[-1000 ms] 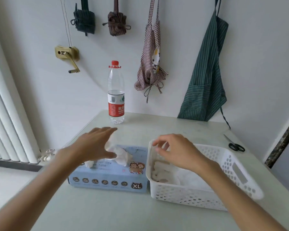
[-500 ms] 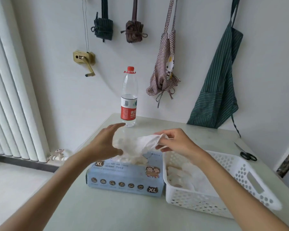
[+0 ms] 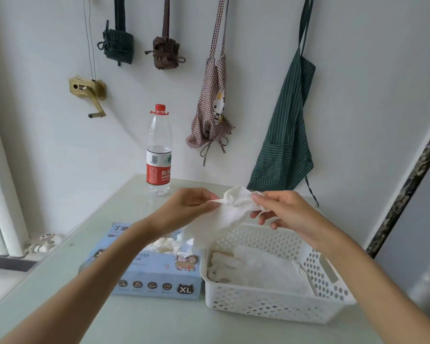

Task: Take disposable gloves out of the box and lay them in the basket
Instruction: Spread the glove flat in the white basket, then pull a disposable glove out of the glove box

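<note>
A thin white disposable glove [image 3: 230, 211] hangs in the air above the gap between box and basket. My left hand [image 3: 184, 207] pinches its left edge and my right hand [image 3: 281, 211] pinches its crumpled top right. The light blue glove box [image 3: 157, 276], marked XL, lies on the table with more gloves bunched in its top slot [image 3: 164, 244]; my left forearm crosses part of it. Right beside the box stands the white perforated basket [image 3: 271, 304], with several white gloves [image 3: 258, 268] lying flat inside.
A water bottle [image 3: 159, 155] with a red cap and label stands at the table's far edge near the wall. Aprons [image 3: 287, 130] and cloth bundles hang on the wall behind. A white radiator [image 3: 0, 194] stands on the left, off the pale green table [image 3: 134, 321].
The glove came fully out of the box and rose; both hands carried it to the right, over the basket's near-left corner, and my right hand now pinches its upper end.
</note>
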